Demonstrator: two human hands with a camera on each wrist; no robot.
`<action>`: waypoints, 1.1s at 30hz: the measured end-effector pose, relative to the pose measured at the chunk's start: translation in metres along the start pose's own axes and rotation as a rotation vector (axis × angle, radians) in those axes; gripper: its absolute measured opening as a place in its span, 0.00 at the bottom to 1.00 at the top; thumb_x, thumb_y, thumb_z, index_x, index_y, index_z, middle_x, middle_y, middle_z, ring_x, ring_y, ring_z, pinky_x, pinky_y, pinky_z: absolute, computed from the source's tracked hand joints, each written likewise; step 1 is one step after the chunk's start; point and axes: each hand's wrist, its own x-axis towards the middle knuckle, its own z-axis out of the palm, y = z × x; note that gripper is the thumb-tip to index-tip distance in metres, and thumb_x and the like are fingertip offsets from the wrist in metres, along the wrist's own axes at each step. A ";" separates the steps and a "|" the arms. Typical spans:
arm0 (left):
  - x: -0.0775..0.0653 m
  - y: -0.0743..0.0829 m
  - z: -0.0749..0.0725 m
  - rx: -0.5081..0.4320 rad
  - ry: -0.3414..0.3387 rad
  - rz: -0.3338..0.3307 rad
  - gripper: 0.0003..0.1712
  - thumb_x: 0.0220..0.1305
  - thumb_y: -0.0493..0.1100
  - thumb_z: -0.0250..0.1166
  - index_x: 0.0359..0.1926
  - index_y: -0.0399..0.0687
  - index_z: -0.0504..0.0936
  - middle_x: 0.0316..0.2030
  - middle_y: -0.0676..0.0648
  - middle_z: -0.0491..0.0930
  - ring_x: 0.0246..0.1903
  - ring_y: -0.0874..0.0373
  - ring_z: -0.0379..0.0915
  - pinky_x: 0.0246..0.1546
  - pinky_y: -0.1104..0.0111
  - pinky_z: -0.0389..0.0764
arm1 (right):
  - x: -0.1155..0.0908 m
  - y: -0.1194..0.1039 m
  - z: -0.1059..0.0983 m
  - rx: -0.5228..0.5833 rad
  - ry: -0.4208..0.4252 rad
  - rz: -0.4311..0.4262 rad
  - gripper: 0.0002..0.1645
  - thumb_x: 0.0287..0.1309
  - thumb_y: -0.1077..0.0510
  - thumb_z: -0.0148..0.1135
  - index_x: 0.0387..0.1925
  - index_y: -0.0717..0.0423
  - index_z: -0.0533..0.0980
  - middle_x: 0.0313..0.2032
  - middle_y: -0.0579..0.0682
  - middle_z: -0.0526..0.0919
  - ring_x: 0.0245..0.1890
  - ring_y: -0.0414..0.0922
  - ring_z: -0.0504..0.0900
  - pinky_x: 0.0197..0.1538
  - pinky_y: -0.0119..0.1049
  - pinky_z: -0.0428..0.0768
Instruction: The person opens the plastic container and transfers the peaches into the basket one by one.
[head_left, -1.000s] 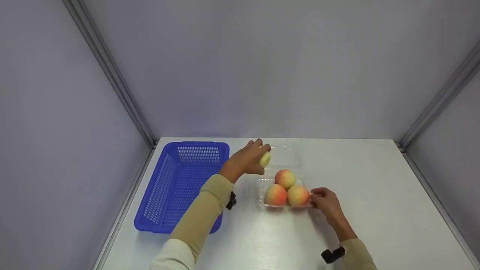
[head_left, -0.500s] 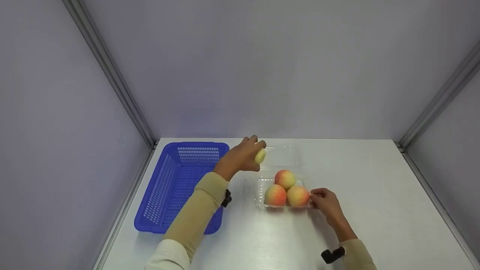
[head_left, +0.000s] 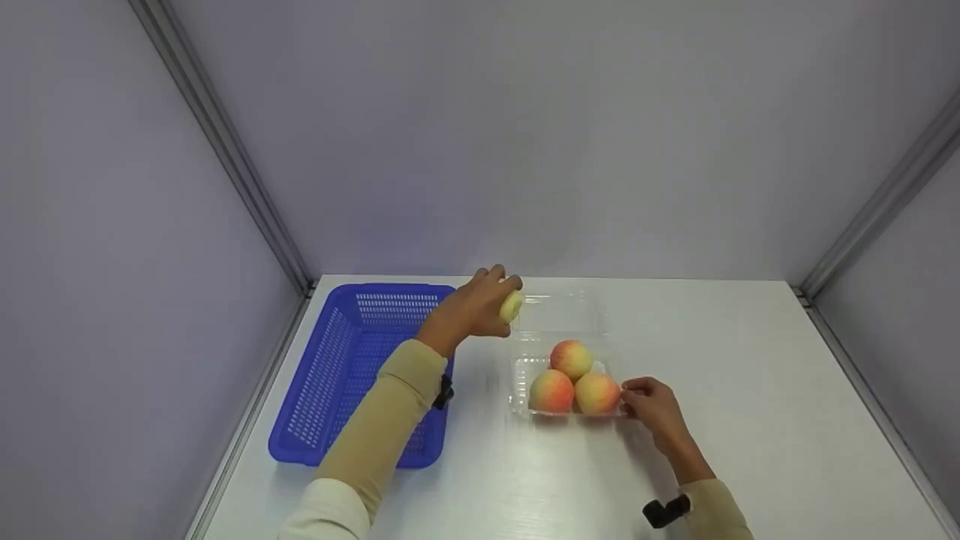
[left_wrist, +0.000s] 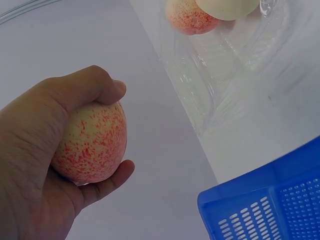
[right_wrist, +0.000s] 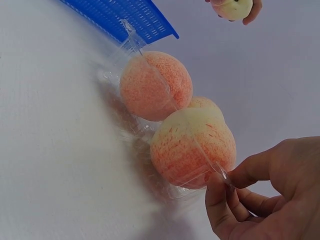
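My left hand (head_left: pixel 475 305) grips a peach (left_wrist: pixel 92 142), thumb on one side and fingers on the other, raised between the blue basket and the clear plastic box. Three more peaches, the rear one (head_left: pixel 571 359), the front left one (head_left: pixel 551 391) and the front right one (head_left: pixel 598 393), sit in the open clear plastic box (head_left: pixel 520 405). The box's lid (head_left: pixel 562 311) lies folded back behind it. With thumb and fingers, my right hand (right_wrist: pixel 270 195) pinches the box's rim at its front right corner, beside the nearest peach.
A blue perforated basket (head_left: pixel 281 442) stands on the left of the white table (head_left: pixel 750 360), its right edge partly behind my left arm. Grey walls (head_left: pixel 562 150) enclose the table at the back and both sides.
My left hand has moved left and slightly away, carrying the peach from near the lid towards the basket. My right hand keeps its place on the box's rim.
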 end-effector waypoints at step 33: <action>-0.017 -0.020 -0.028 0.032 0.037 -0.011 0.40 0.55 0.41 0.79 0.68 0.51 0.74 0.60 0.41 0.72 0.57 0.46 0.71 0.56 0.55 0.87 | 0.000 -0.003 -0.005 -0.028 0.023 -0.007 0.21 0.70 0.63 0.62 0.58 0.75 0.75 0.42 0.59 0.85 0.35 0.42 0.85 0.42 0.36 0.87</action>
